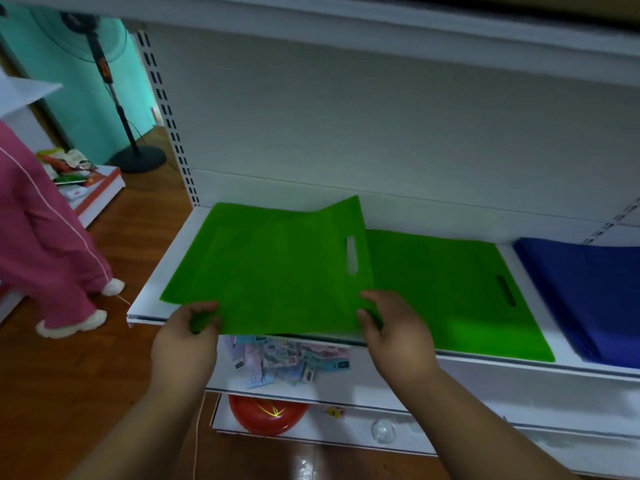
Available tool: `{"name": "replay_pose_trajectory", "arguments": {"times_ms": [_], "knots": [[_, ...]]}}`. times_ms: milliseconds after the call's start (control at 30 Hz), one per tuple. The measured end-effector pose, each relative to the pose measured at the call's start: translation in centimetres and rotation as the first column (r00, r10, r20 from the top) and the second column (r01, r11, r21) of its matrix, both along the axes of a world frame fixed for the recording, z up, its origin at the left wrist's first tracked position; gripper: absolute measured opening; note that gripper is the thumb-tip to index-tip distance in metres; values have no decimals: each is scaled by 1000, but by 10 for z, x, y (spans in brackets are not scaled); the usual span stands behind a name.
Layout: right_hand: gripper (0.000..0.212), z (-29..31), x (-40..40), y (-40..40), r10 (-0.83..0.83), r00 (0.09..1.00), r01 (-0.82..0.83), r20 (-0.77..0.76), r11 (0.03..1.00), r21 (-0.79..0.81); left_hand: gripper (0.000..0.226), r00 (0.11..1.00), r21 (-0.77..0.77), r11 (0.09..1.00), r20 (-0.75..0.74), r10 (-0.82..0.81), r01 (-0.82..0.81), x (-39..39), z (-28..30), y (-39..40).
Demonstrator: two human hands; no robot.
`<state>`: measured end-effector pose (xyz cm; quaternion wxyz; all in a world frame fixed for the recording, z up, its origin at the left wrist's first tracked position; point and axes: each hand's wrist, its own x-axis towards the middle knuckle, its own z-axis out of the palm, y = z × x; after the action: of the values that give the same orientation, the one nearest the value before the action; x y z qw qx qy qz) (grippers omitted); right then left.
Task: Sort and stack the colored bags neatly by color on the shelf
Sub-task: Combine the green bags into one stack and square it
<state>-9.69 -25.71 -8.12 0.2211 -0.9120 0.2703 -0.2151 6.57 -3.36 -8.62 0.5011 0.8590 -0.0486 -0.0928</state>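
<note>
A flat green bag (pixel 273 268) with a cut-out handle slot lies on the left part of the white shelf (pixel 149 306), its far right corner lifted. My left hand (pixel 194 327) pinches its near left edge. My right hand (pixel 391 327) grips its near right corner. Under and to the right of it lies another green bag (pixel 457 296), flat, its handle slot toward the right. A stack of blue bags (pixel 588 296) sits at the shelf's right end, apart from the green ones.
A lower shelf holds small packaged items (pixel 287 362); below that is a red round object (pixel 266 414). A person in pink trousers (pixel 41 237) stands at left on the wooden floor. A fan stand (pixel 135 157) and a low shelf of goods (pixel 79 178) are behind.
</note>
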Motion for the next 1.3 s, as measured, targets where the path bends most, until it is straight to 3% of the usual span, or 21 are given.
{"name": "replay_pose_trajectory", "arguments": {"times_ms": [100, 233, 400, 633, 967, 1200, 1300], "knots": [[33, 3, -30, -20, -79, 997, 78, 23, 996, 32, 19, 996, 119, 991, 60, -73, 65, -21, 15, -16], [37, 7, -80, -58, -163, 984, 171, -73, 978, 120, 22, 974, 228, 951, 46, -222, 207, -46, 25, -47], [39, 19, -135, -131, -210, 963, 225, -169, 971, 77, 20, 891, 372, 858, 145, -431, 354, -75, 38, -119], [51, 11, -180, -194, -198, 928, 231, -315, 971, 69, 27, 849, 551, 742, 109, -517, 381, -122, 26, -189], [40, -7, -186, -223, -123, 891, 151, -438, 988, 30, 23, 830, 682, 645, 99, -549, 345, -140, 6, -211], [42, 7, -177, -213, -158, 899, 177, -409, 984, 9, 30, 827, 640, 714, 213, -520, 283, -139, 2, -203], [49, 15, -159, -192, -131, 925, 149, -356, 988, 23, 24, 880, 564, 777, 173, -442, 279, -129, 13, -193]]}}
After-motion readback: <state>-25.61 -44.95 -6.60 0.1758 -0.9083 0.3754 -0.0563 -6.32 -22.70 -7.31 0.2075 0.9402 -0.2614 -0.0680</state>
